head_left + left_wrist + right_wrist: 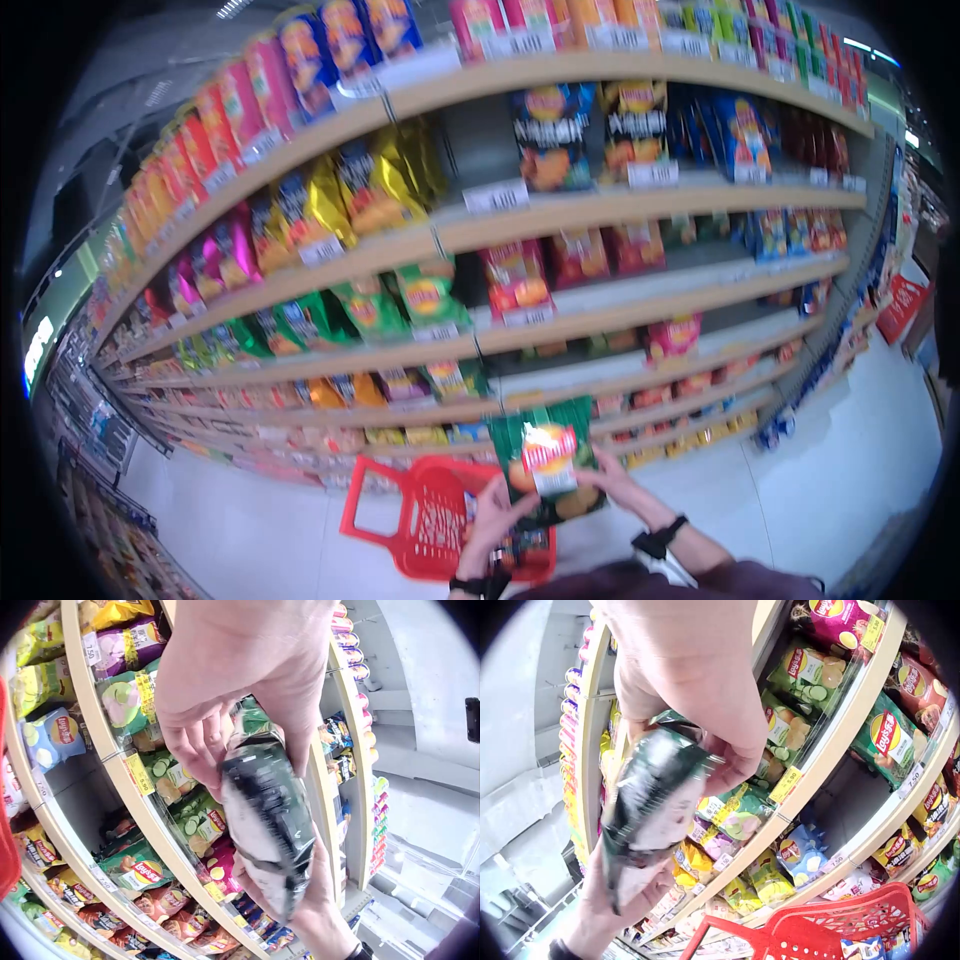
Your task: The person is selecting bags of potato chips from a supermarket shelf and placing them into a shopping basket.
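Observation:
A dark green bag of chips (546,458) with a red and yellow logo is held up in front of me by both hands. My left hand (492,517) grips its lower left edge, and my right hand (612,476) grips its right edge. In the left wrist view the bag (266,817) shows its dark back, pinched between the left fingers (191,746) and thumb, with the other hand below it. In the right wrist view the bag (649,802) is pinched at its top by the right fingers (731,761). A red shopping basket (430,520) sits on the floor just beneath the bag.
Long wooden shelves (560,215) packed with chip bags and price tags fill the view ahead, curving away left and right. The basket (832,930) holds a few packets. Pale floor (850,470) stretches along the aisle to the right, with more racks on the far left.

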`<act>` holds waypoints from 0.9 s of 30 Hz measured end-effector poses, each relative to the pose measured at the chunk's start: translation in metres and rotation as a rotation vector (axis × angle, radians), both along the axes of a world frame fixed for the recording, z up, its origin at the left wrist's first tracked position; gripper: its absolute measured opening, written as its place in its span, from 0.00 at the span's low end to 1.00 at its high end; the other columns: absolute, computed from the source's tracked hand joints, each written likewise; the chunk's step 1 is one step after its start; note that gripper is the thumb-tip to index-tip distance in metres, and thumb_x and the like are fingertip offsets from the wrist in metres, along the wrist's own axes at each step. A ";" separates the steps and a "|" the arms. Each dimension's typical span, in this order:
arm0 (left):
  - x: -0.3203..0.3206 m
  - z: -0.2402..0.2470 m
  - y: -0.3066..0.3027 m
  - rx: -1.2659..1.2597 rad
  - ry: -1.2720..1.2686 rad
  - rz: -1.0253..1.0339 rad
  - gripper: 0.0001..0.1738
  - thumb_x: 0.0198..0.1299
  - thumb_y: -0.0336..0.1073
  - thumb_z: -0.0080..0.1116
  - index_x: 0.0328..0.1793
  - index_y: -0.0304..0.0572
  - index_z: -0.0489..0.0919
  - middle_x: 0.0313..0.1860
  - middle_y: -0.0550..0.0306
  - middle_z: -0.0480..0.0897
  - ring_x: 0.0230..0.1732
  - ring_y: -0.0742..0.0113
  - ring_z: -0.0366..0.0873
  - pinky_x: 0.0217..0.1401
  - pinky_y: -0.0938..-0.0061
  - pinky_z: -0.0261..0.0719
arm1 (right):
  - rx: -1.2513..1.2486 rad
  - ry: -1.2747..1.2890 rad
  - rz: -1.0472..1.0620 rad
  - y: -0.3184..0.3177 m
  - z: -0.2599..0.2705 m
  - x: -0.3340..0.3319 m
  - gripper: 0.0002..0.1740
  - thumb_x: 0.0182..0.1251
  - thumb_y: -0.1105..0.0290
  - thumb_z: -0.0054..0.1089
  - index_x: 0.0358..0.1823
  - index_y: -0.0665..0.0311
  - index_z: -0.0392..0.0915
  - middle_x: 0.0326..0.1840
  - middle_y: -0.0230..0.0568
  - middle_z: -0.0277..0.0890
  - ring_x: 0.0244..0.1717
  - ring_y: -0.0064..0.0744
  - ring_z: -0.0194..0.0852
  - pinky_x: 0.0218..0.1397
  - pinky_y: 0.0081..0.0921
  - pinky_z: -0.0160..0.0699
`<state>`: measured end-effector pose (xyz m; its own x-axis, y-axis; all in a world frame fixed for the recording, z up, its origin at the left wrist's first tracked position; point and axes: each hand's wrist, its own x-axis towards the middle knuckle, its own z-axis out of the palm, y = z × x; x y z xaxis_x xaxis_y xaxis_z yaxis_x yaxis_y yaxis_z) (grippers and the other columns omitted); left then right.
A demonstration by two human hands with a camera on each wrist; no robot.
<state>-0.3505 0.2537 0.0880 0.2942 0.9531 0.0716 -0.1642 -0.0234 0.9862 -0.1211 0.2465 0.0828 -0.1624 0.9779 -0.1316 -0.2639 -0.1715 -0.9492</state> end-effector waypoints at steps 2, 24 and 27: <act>-0.004 -0.008 -0.006 -0.232 -0.036 0.076 0.32 0.59 0.25 0.63 0.69 0.40 0.63 0.50 0.54 0.82 0.46 0.74 0.80 0.49 0.81 0.78 | -0.084 -0.032 0.007 -0.001 0.016 -0.008 0.39 0.64 0.58 0.64 0.71 0.68 0.57 0.64 0.42 0.68 0.64 0.28 0.65 0.65 0.25 0.66; -0.036 -0.025 -0.045 -0.351 -0.002 0.102 0.23 0.63 0.29 0.60 0.64 0.37 0.69 0.44 0.55 0.85 0.41 0.77 0.82 0.43 0.83 0.79 | -0.262 -0.013 0.117 -0.023 -0.018 -0.038 0.46 0.63 0.56 0.62 0.72 0.77 0.49 0.65 0.49 0.66 0.65 0.30 0.65 0.67 0.24 0.62; -0.033 -0.025 -0.044 -0.314 0.033 0.091 0.21 0.63 0.30 0.60 0.61 0.37 0.70 0.43 0.56 0.85 0.39 0.77 0.83 0.41 0.85 0.79 | -0.255 0.032 0.100 -0.024 -0.026 -0.036 0.43 0.64 0.57 0.61 0.72 0.75 0.50 0.64 0.48 0.67 0.64 0.29 0.66 0.66 0.24 0.63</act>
<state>-0.3836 0.2101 0.0631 0.2044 0.9494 -0.2386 -0.1429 0.2701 0.9522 -0.1568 0.2229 0.0565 -0.2644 0.8927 -0.3648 -0.2633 -0.4308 -0.8632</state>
